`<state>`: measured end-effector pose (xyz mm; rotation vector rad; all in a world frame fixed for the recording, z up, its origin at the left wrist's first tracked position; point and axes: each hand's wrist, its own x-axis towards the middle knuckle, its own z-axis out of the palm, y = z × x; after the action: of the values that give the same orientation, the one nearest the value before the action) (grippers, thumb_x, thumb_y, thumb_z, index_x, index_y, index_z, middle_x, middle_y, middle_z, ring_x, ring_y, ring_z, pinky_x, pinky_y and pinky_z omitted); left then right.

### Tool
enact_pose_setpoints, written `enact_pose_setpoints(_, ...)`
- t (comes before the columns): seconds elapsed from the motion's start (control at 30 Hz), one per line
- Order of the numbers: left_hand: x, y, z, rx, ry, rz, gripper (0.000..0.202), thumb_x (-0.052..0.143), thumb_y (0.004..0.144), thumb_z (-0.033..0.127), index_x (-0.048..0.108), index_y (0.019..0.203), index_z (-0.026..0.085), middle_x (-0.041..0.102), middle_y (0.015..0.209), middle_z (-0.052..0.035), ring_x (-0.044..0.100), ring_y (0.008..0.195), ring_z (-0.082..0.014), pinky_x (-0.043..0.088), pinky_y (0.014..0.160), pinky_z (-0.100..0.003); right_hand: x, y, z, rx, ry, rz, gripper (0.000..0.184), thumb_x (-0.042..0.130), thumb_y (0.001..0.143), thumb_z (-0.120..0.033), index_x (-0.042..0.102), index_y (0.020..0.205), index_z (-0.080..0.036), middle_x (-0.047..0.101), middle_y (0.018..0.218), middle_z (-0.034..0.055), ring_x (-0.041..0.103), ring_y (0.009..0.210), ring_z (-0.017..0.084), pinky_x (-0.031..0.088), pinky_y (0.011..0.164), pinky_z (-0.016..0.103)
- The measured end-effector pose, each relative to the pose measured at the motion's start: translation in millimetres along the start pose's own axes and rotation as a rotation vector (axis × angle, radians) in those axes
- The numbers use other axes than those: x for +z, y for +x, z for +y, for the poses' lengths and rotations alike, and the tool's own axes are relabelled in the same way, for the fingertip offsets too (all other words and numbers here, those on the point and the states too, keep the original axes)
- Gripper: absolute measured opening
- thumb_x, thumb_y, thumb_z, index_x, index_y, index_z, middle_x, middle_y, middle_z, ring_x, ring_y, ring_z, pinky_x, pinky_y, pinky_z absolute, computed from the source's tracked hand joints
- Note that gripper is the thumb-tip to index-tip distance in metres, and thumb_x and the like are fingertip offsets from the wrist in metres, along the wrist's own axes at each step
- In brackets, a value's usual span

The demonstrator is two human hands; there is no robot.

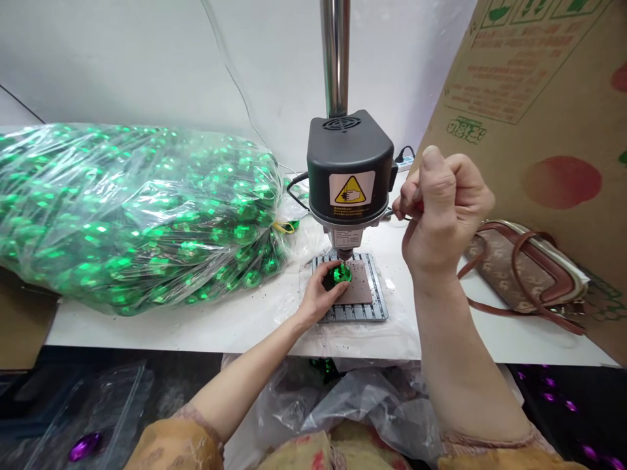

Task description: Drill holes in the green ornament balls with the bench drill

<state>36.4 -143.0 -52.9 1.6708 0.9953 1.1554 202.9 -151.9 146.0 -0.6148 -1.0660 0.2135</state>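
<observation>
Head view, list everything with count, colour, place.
Drill: one, black, centre
Pole: one, silver, top
Ball: one, green, under drill
Pad: one, brown, beneath ball
Base plate: one, grey, under pad
Bulging bag: one, clear, left
Table: one, white, middle
Handbag: one, brown, right
Carton: one, brown, behind handbag
Shiny pieces: several, purple, lower corners
Plastic: some, clear, lap
Wall: one, white, back
Sleeves: two, orange, bottom
Left hand: one, on ball
Right hand: one, at lever

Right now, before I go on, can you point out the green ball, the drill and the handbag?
Green ball [342, 273]: head view, on its shiny faceted side.
Drill [350, 155]: head view, on the front of its black housing.
Handbag [502, 277]: head view, on its patterned side.
</observation>
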Motion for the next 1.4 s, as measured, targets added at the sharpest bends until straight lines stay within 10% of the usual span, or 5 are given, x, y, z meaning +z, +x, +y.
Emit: enact_pose_setpoints(1.4,5.4,-1,-13,-0.011,0.000,0.008,0.054,0.089,0.079,0.044,0.064,0.122,0.022,0.068,0.123,-0.0088,0.064,0.119,-0.0280,0.049,0.107,-0.045,-18,-53,23,-0.293,0.152,0.105,0.053,0.061,0.089,-0.016,0.020,0.054,-0.016,0.026,0.046,-0.0074,0.025,0.041,0.001,0.030,0.044,0.022)
